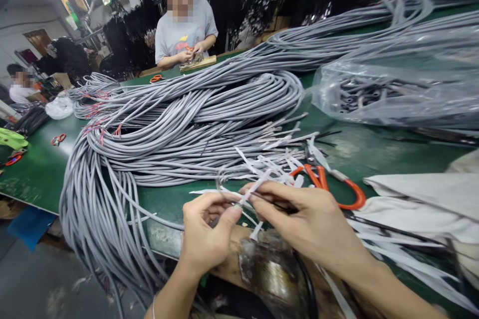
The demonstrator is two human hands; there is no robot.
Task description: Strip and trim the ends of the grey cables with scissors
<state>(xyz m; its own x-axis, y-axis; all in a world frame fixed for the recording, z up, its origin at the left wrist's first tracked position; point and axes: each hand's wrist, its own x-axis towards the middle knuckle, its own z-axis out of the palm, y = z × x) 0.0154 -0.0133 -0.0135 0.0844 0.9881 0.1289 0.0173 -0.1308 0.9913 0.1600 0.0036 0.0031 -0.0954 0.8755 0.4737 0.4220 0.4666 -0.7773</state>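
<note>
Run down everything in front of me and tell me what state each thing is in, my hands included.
Left hand: closed, pinching white strip
Right hand: closed, pinching the same strip
White strip: slanting between the fingers
Gray cables: looped, some hanging over the table edge
Nearest orange-handled scissors: handles spread
Clear plastic bag: holding dark pieces
White cloth: rumpled

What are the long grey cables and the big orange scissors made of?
The grey cables look like smooth, bendy plastic or rubber outside, since they curve in soft loops. The scissors seem to have shiny orange plastic handles, perhaps a coating; their blades are too hidden to tell.
</note>
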